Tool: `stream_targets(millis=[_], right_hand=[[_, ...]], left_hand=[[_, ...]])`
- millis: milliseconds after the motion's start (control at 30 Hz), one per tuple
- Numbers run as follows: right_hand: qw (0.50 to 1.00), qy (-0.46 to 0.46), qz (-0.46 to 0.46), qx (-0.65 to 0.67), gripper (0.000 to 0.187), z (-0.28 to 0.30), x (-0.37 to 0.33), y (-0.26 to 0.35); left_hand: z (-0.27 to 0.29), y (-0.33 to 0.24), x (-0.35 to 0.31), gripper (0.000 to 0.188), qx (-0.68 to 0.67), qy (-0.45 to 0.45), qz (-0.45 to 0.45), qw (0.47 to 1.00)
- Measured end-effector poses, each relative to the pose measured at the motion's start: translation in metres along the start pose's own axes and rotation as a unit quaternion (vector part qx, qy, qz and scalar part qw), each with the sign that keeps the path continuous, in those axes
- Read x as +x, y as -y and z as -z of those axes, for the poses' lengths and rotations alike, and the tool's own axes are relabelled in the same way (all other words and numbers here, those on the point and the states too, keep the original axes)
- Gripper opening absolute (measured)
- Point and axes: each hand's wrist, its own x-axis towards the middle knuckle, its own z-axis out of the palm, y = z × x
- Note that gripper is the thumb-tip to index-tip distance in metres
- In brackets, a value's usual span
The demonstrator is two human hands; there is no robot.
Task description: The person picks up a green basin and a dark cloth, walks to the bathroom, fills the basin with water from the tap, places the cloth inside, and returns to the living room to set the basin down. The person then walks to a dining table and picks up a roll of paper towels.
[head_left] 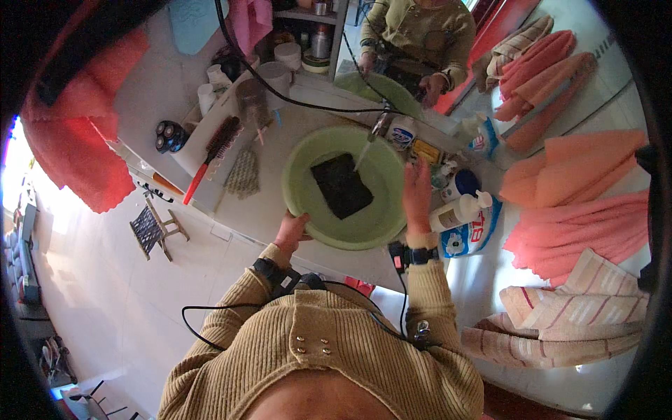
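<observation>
- From the head view, the dark, roughly rectangular piece, seemingly cloth or sponge (341,185), lies inside the round pale-green plastic basin (350,241), near its middle.
- Its long axis slants from the basin's far left toward its near right.
- The left hand (290,232) grips the basin's near-left rim; from there the piece lies ahead and rightward.
- The right hand (418,189) rests against the basin's right side; I can't tell whether its fingers close on the rim. The piece lies leftward of it.
- Neither hand touches the piece; the left looks slightly nearer.
- A silver metal tap (379,127) runs water in over the basin's far edge, beside the piece.
</observation>
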Motion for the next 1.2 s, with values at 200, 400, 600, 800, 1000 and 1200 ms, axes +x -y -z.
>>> stream_targets(millis=[200,400,600,800,1000,1200], right_hand=[[0.994,0.035,0.096,-0.032,0.046,-0.018,0.051,0.025],[0.996,0.078,0.039,-0.016,0.041,-0.041,0.069,-0.008],[0.973,0.111,0.097,-0.177,0.035,-0.064,0.081,-0.056],[0.988,0.065,0.04,-0.134,0.032,-0.089,0.099,-0.111],[0.917,0.139,0.074,-0.366,0.039,-0.09,0.08,-0.179],[0.947,0.252,-0.079,-0.181,0.051,-0.036,0.062,-0.169]], left_hand=[[-0.001,-0.003,-0.003,0.048,0.013,-0.006,-0.014,1.0],[-0.005,-0.005,-0.005,0.049,0.022,-0.019,-0.001,1.0],[-0.003,-0.004,-0.001,0.049,0.022,-0.022,0.002,1.0],[-0.005,-0.001,0.0,0.048,-0.023,-0.035,-0.009,0.999],[-0.003,-0.001,0.0,0.048,-0.037,-0.033,0.01,0.999],[-0.005,-0.004,0.0,0.049,-0.023,-0.034,0.012,0.999]])
